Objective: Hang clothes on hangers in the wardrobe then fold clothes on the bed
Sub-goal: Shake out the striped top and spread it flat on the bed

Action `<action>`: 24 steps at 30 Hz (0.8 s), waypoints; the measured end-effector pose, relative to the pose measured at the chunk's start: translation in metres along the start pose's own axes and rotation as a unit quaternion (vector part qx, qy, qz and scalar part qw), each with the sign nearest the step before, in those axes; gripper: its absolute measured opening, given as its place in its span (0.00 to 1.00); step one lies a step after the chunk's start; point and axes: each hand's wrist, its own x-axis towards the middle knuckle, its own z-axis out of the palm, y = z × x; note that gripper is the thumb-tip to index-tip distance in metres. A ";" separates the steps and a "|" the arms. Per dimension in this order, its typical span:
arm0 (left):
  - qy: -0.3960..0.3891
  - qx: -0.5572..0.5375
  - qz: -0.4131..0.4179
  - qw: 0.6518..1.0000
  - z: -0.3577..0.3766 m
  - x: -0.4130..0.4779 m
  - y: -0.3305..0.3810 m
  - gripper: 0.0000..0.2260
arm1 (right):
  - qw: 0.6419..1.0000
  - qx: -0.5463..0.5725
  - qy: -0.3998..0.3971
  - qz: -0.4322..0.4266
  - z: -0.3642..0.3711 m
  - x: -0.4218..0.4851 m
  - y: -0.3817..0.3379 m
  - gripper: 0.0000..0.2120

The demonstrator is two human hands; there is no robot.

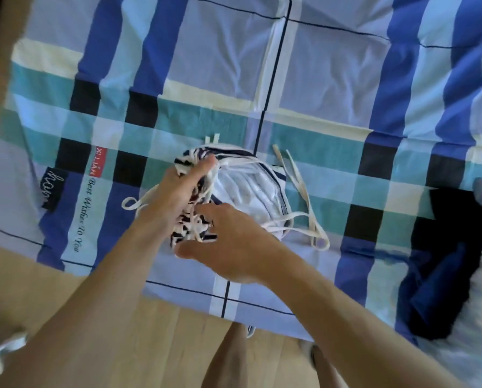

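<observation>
A small white garment with navy stripes and several long white straps [251,189] lies bunched on the bed near its front edge. My left hand [178,191] grips the striped, bunched part at the garment's left side, thumb on top. Just below it, my right hand [234,247] reaches in with relaxed fingers that touch the tangled straps. Loose straps [304,197] trail off to the right over the sheet.
The bed carries a blue, teal and white checked sheet [332,79]. A dark navy garment [444,261] lies at the right edge. Wooden floor [156,331] runs along the bed's front, and my legs show at the bottom.
</observation>
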 end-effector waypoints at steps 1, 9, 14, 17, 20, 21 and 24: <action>0.046 0.083 0.039 0.995 -0.006 0.012 -0.011 0.30 | 1.000 0.010 0.027 0.002 0.002 0.003 0.006 0.26; 0.157 0.222 0.085 0.958 -0.012 0.038 -0.042 0.43 | 0.932 0.086 0.314 0.162 -0.024 0.031 0.110 0.46; 0.023 0.184 0.058 0.981 -0.009 0.025 -0.039 0.30 | 0.942 0.202 0.230 0.140 -0.010 0.049 0.124 0.51; -0.005 0.149 -0.035 0.988 -0.011 0.021 -0.039 0.52 | 0.925 0.313 0.190 0.102 -0.002 0.059 0.122 0.45; -0.048 0.031 -0.079 0.995 -0.009 0.010 -0.035 0.59 | 0.908 0.371 0.185 0.054 -0.002 0.053 0.123 0.33; -0.062 -0.004 -0.076 0.995 -0.004 0.004 -0.032 0.54 | 0.905 0.379 0.189 0.034 -0.005 0.044 0.122 0.31; -0.102 -0.057 -0.045 0.992 0.026 -0.026 -0.014 0.35 | 0.892 0.399 0.213 -0.002 -0.024 0.003 0.120 0.29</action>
